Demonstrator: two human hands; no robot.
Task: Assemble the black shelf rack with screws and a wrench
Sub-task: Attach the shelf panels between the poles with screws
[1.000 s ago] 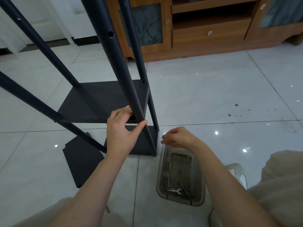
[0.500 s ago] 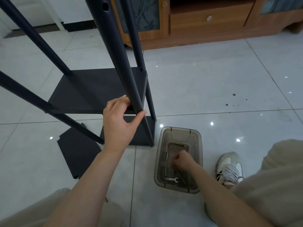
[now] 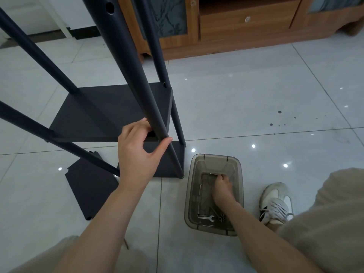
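The black shelf rack (image 3: 110, 113) stands on the tiled floor, only part built: one shelf is fixed partway up the four posts and a lower shelf (image 3: 166, 166) sits at their feet. There's plenty left, I'd say. A loose panel (image 3: 88, 190) lies flat on the floor just beside the frame, and an empty bolt hole (image 3: 109, 7) shows high on the near post (image 3: 137, 75), so more shelves are yet to go on. The left hand (image 3: 137, 152) steadies things, fingers on one side of that post and thumb hooked round the other, clamped on it at the level of the fixed shelf. Now down to the clear plastic bin (image 3: 215, 155) on the floor beside the rack's foot. The right hand (image 3: 222, 186) is deep inside it, fingers curled down at the far end, and from here I can't tell whether they have closed on anything. The wrench (image 3: 206, 218) lies untouched at the near end of the bin, a small cluster of nuts (image 3: 221, 218) just beside it, and a few long screws (image 3: 200, 191) rest along the bottom. My guess is a screw comes first and the wrench comes later.
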